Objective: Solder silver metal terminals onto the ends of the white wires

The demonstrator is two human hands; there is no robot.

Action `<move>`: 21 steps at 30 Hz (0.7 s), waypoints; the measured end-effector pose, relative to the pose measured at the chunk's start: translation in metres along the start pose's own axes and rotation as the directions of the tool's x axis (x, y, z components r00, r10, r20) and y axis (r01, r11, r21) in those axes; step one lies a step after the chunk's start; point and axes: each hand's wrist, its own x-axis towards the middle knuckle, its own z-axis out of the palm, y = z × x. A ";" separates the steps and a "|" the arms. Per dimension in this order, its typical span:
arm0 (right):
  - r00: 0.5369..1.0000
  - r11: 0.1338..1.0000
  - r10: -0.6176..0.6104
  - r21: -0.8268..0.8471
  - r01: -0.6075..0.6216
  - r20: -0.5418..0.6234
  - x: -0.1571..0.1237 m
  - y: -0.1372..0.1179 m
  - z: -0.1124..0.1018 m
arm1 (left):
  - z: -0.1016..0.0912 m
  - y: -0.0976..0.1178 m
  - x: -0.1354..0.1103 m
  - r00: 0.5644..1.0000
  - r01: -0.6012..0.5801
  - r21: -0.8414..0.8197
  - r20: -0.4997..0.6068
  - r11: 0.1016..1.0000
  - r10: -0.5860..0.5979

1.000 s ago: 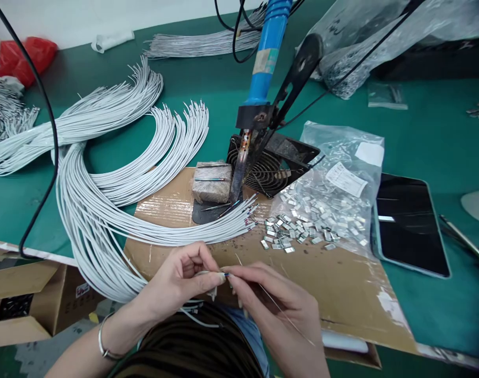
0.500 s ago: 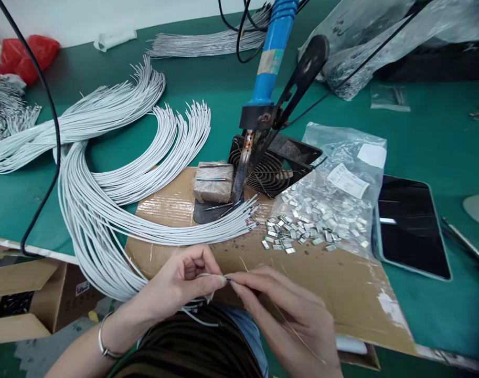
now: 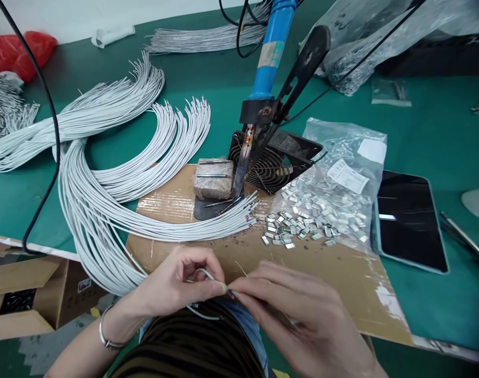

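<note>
My left hand [image 3: 186, 281] is closed, pinching a thin white cable [image 3: 204, 271] between thumb and fingers near its end. Against its fingertips, my right hand [image 3: 298, 304] pinches the cable's end, where small dark and coloured wire ends [image 3: 231, 295] show. A fine pale strand [image 3: 241, 268] sticks up behind the right fingers; how it is held is hidden. Just beyond the hands, a bundle of white cables [image 3: 176, 230] lies curved over the cardboard [image 3: 341, 283], coloured wire ends at its right tip.
A soldering iron [image 3: 265, 73] stands in a black holder over a grey-brown block [image 3: 213, 184] and a fan [image 3: 263, 170]. Small metal connectors [image 3: 298, 226] spill from a plastic bag [image 3: 341, 136]. A phone [image 3: 410, 220] lies right; an open carton [image 3: 62, 294] sits lower left.
My right hand has shifted slightly right and tilted, with the fingertips still at the cable end. The long fine strand across its back no longer shows. The view has moved a little.
</note>
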 end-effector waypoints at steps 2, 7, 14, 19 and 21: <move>0.986 0.995 0.050 0.072 -0.063 0.162 0.007 0.006 -0.008 | -0.001 0.004 -0.001 0.998 -0.039 0.155 0.054 0.987 0.031; 0.940 0.934 0.187 0.245 -0.261 0.287 0.017 0.028 -0.012 | 0.004 0.006 0.000 0.996 -0.089 0.334 0.039 0.938 0.080; 0.956 0.906 0.292 0.312 -0.287 0.030 0.012 0.033 -0.006 | 0.013 -0.007 0.003 0.980 -0.069 0.344 -0.154 0.936 0.128; 0.813 0.823 0.496 0.464 -0.329 -0.304 -0.001 0.034 0.000 | 0.014 -0.008 0.004 0.953 -0.092 0.278 -0.254 0.956 0.166; 0.784 0.776 0.559 0.503 -0.380 -0.271 -0.005 0.032 0.009 | 0.014 -0.006 0.005 0.939 -0.104 0.252 -0.294 0.962 0.178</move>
